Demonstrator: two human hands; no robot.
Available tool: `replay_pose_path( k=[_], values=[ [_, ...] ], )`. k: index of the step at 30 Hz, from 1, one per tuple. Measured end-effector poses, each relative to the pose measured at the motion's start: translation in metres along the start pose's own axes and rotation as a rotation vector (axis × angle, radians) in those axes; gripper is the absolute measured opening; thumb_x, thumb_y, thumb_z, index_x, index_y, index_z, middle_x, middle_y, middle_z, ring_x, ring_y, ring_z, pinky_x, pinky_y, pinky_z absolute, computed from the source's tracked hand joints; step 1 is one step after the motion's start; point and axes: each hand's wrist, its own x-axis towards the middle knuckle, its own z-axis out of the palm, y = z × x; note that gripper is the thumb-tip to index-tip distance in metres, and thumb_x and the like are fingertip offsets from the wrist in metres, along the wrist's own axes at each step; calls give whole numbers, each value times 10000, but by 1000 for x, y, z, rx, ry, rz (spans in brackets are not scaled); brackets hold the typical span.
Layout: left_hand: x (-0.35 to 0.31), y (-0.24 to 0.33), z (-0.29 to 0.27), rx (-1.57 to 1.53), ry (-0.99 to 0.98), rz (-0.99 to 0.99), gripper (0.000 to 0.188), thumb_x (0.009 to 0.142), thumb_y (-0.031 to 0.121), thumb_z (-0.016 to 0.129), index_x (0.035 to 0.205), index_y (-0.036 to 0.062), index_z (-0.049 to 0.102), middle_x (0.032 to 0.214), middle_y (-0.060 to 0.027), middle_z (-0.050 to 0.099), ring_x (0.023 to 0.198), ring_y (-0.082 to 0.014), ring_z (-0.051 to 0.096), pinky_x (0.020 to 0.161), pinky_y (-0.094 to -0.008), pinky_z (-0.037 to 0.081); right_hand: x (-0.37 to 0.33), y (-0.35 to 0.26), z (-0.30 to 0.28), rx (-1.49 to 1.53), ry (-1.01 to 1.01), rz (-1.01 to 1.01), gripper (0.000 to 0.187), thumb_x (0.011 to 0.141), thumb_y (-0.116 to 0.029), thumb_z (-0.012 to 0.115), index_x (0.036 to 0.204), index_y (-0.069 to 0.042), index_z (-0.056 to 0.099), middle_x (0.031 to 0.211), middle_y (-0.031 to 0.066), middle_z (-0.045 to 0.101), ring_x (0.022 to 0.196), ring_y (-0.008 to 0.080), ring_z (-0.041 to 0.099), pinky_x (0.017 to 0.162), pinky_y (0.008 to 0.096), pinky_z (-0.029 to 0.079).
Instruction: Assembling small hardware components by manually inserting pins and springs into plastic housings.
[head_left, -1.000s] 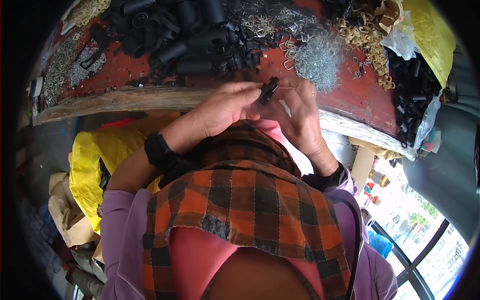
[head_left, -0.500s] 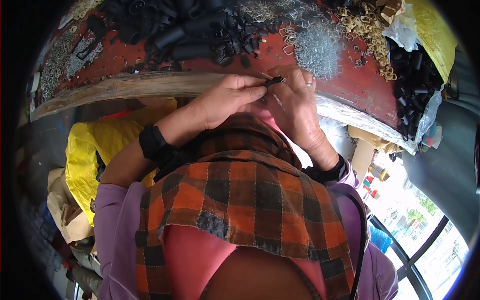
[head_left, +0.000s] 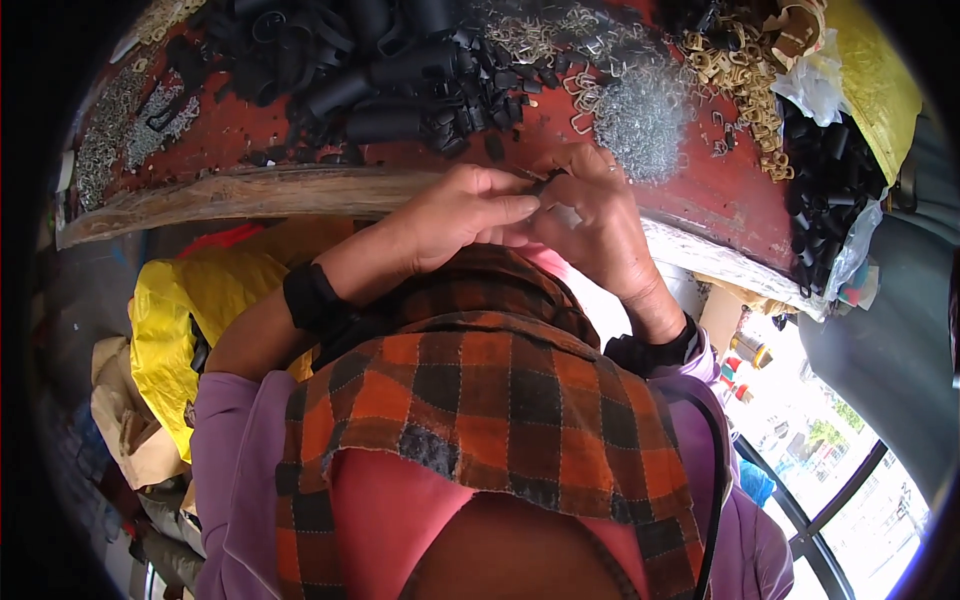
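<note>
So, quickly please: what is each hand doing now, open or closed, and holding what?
Left hand: closed, fingertips pinching the small black part.
Right hand: closed around the same small black part.

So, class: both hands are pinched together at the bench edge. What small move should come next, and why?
Probably press the small black piece fully home. The left hand and right hand meet fingertip to fingertip around it, and it is nearly hidden, so the fit looks unfinished.

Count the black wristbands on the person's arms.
2. One wristband on the left forearm, one wristband on the right wrist, part hidden by the purple sleeve. Both hands meet at the table edge around a small black piece.
</note>
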Motion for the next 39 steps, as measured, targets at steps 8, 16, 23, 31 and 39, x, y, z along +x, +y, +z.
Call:
replay_pose_path(
  k=[8,16,23,31,39],
  values=[
    [1,-3,-10,-100,-12,57,291,840,136,525,1068,-39,487,997,-102,549,873,-176,570,778,-284,482,5,3,4,3,-23,-28,130,591,-15,646,704,-31,582,939,99,538,880,261,507,738,344,409],
    [-3,1,-24,-251,-83,92,246,867,126,467,1077,2,495,1037,-134,552,936,-235,563,794,-285,473,9,25,0,42,352,73,146,645,-41,635,789,-62,617,905,86,542,834,240,509,732,335,407],
    [0,5,-28,-281,-97,129,227,870,124,459,1064,15,504,1048,-150,552,949,-249,560,787,-271,474,27,63,3,-671,138,15,65,699,-123,581,757,-93,590,805,82,514,741,243,481,655,358,387],
    [-4,-3,-26,-298,-30,238,212,865,127,469,1055,48,519,1050,-126,550,982,-248,542,814,-293,461,25,55,3,-607,82,-105,97,717,-95,546,803,-51,533,812,110,487,733,274,462,643,363,373],
    [-1,-6,-15,-420,-122,368,189,857,107,479,1034,74,535,1040,-86,552,1034,-236,507,915,-373,392,6,11,-4,-198,62,-204,168,691,-3,580,846,-18,520,913,135,494,796,300,466,696,360,385]
  ],
)
